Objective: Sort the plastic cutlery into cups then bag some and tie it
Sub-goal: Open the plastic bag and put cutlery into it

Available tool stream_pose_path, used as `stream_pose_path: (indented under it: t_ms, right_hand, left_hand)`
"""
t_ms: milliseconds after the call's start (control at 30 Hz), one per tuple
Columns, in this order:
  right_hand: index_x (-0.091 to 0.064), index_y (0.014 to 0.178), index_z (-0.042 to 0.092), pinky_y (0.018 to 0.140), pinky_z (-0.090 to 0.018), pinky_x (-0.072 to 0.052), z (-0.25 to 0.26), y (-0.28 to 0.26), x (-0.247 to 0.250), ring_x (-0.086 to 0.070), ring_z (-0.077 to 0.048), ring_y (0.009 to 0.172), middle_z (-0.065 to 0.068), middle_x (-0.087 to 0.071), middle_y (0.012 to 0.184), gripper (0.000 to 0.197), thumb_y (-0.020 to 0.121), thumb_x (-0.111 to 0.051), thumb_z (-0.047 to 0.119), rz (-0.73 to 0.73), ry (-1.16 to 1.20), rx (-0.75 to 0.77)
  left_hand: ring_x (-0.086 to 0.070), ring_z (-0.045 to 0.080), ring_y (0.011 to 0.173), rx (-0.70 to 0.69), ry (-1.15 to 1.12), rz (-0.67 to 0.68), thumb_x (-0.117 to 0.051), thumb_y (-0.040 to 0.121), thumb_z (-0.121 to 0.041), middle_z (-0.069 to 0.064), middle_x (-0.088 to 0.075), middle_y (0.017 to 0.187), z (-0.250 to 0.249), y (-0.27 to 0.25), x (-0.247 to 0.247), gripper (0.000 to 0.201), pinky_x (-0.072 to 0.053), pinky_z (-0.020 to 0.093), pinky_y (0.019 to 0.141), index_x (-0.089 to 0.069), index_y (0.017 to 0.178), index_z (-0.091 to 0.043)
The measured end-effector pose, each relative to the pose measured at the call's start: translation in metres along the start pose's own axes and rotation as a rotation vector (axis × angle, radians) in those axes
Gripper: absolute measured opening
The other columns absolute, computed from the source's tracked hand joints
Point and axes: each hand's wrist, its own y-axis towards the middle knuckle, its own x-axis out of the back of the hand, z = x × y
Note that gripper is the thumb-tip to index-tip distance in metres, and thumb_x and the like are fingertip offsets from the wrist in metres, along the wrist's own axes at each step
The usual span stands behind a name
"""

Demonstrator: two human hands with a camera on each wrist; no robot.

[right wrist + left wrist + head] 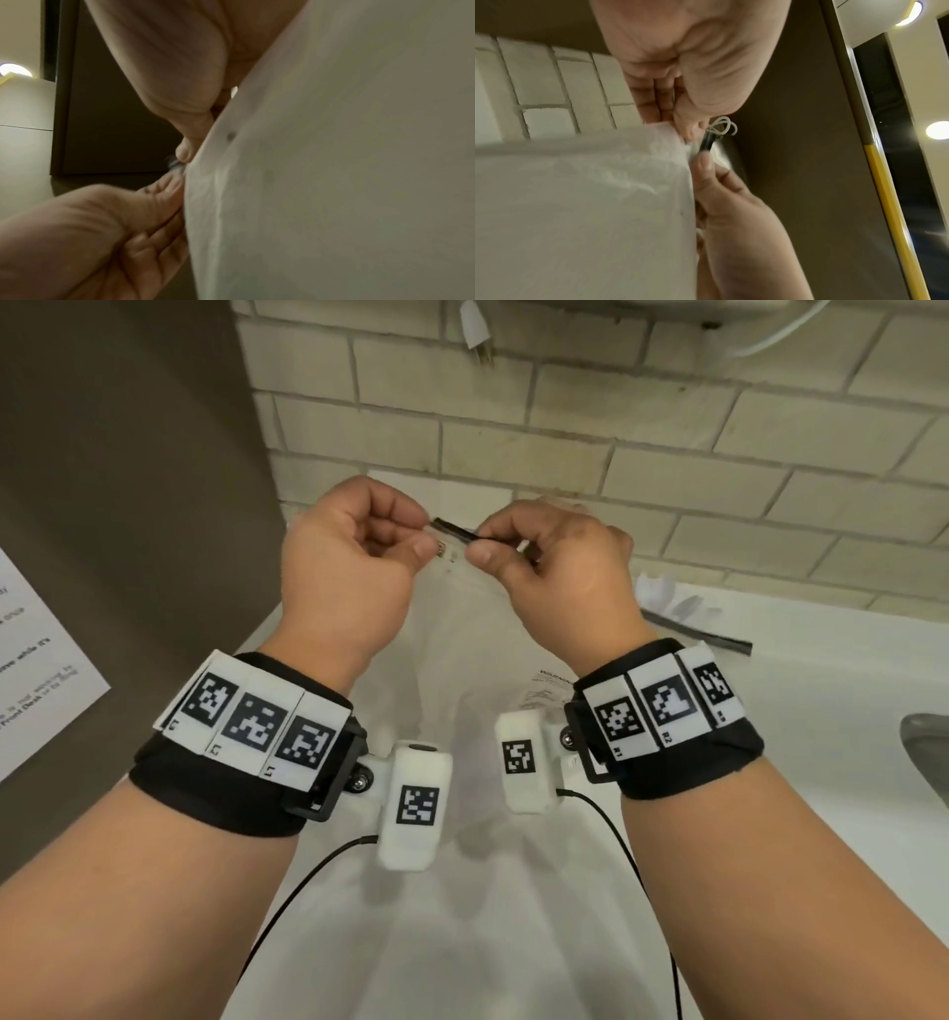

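Tying step in hand. Left hand (349,557) and right hand (554,557) each pinched an end of the dark tie (457,529), grip narrow, w/ white bag (462,660) hanging just below both grips over the table (821,762). Next move prob. calls for twisting the ends tight round the neck.

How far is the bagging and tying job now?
Bagging looks done: the white bag hangs gathered at its neck. In hand: the left hand and right hand pinch a black twist tie at the neck. The wrap is not visibly finished. No cups are in view, so sorting cannot be judged.
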Motion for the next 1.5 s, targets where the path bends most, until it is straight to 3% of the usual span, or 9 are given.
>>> stream_pose_path:
  t_ms: [333,567,733,900,1067,1167,1300,1400,1500]
  right_hand:
    - [-0.068,0.089,0.039,0.086,-0.04,-0.023,-0.061,-0.003,0.037,-0.044,-0.022,0.111,0.01,-0.053,0.104,0.012,0.093,-0.056,0.039,-0.038,-0.464,-0.372]
    - [-0.06,0.104,0.017,0.072,-0.031,-0.049,-0.042,0.003,0.026,-0.066,-0.023,0.083,-0.001,-0.067,0.088,0.018,0.099,-0.045,0.025,-0.1,0.043,-0.348]
    - [-0.058,0.114,0.022,0.057,-0.027,-0.056,-0.011,-0.008,0.006,-0.065,-0.013,0.063,0.007,-0.064,0.099,0.03,0.087,-0.065,0.034,0.098,0.412,-0.322]
    - [-0.044,0.133,0.022,0.07,-0.028,-0.056,-0.011,-0.023,-0.002,-0.065,-0.014,0.082,-0.001,-0.065,0.108,0.058,0.083,-0.071,0.013,0.203,0.673,-0.374]
    - [-0.057,0.095,0.016,0.07,-0.029,-0.048,-0.015,-0.034,-0.007,-0.058,-0.013,0.079,0.004,-0.059,0.087,0.041,0.069,-0.081,0.037,0.546,0.201,-0.387]
    - [-0.06,0.077,0.01,0.059,-0.026,-0.041,-0.023,-0.036,-0.016,-0.055,-0.011,0.058,0.0,-0.056,0.066,0.015,0.085,-0.064,0.023,0.474,0.31,-0.489]
    - [-0.056,0.105,0.008,0.073,-0.035,-0.053,-0.03,-0.032,-0.018,-0.064,-0.018,0.067,-0.001,-0.067,0.066,0.011,0.096,-0.049,0.01,0.28,0.612,-0.739]
    - [-0.054,0.115,0.0,0.079,-0.056,-0.056,-0.026,-0.02,-0.018,-0.068,-0.03,0.074,-0.015,-0.069,0.076,0.025,0.095,-0.04,-0.004,0.202,1.049,-0.893]
    - [-0.052,0.122,0.006,0.063,-0.046,-0.059,-0.021,-0.014,-0.016,-0.068,-0.036,0.092,-0.022,-0.066,0.107,0.037,0.088,-0.051,-0.007,0.203,1.241,-0.754]
  left_hand:
    - [-0.05,-0.004,0.058,0.144,-0.01,-0.387,-0.048,0.079,0.001,-0.01,-0.052,0.068,0.039,0.007,0.041,0.033,-0.044,0.013,0.068,-0.056,0.085,-0.03]
    - [-0.071,0.029,0.08,0.566,-0.539,0.344,-0.028,0.096,-0.054,0.007,-0.067,0.076,0.004,-0.018,0.019,0.071,-0.059,0.038,0.077,-0.065,0.057,-0.008]
    - [-0.071,0.03,0.077,0.625,-0.287,0.609,-0.066,0.076,-0.052,0.009,-0.067,0.1,-0.004,-0.034,-0.003,0.048,-0.059,0.041,0.07,-0.056,0.102,-0.013]
    - [-0.066,0.017,0.058,0.604,-0.177,0.413,-0.07,0.083,-0.018,0.015,-0.073,0.094,0.001,-0.037,-0.012,0.024,-0.057,0.028,0.057,-0.062,0.101,-0.003]
    - [-0.07,0.021,0.065,0.615,-0.267,0.325,-0.06,0.09,-0.018,0.009,-0.07,0.077,0.005,-0.03,-0.005,0.022,-0.058,0.031,0.056,-0.052,0.072,-0.009]
    - [-0.069,0.021,0.066,0.644,-0.417,0.209,-0.046,0.099,-0.013,0.008,-0.066,0.077,0.007,-0.018,-0.002,0.015,-0.061,0.041,0.063,-0.052,0.085,-0.011]
    - [-0.066,0.014,0.062,0.794,-0.587,0.002,-0.052,0.096,-0.018,0.002,-0.066,0.074,0.005,-0.01,0.009,0.01,-0.055,0.028,0.058,-0.061,0.096,-0.013]
    - [-0.067,0.012,0.087,0.706,-0.014,0.317,-0.074,0.072,-0.051,-0.006,-0.069,0.101,0.008,-0.019,0.013,0.049,-0.055,0.031,0.073,-0.062,0.111,-0.023]
    - [-0.064,0.025,0.094,0.476,0.617,0.528,-0.072,0.078,-0.036,0.003,-0.068,0.1,0.031,-0.025,0.012,0.041,-0.052,0.032,0.077,-0.063,0.109,-0.011]
